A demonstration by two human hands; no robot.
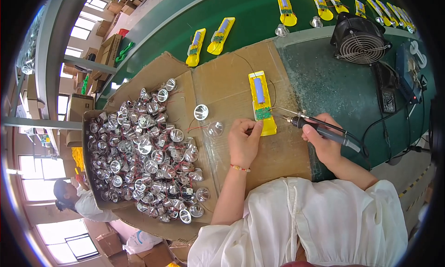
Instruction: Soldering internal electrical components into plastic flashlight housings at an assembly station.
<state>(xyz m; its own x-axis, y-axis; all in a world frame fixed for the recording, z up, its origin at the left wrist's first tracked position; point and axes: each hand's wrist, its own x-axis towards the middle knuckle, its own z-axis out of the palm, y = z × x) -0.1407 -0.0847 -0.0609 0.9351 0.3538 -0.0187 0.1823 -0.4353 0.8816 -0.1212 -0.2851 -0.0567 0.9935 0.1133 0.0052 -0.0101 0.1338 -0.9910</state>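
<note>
On the cardboard lies a yellow plastic casing (271, 127) with a blue cylindrical battery (258, 89) and a green circuit board (263, 113) inside. Dark wires curve from its far end. My left hand (244, 139) pinches with thumb and forefinger at the casing's left edge, beside the board; what the fingertips hold is hidden. In my right hand (324, 139) is a soldering iron (320, 130), its thin bent tip reaching to the board's right side. Left of the casing are a silver reflector cup (200, 112) and a clear-looking cup (215, 129), with red wires near them.
A large cardboard box (178, 98) full of reflector cups stands on the left. Several yellow casings (221, 36) lie along the far green belt. A black fan (361, 42) and a blue soldering station (408, 77) with cables stand at right. Another person (76, 197) is at far left.
</note>
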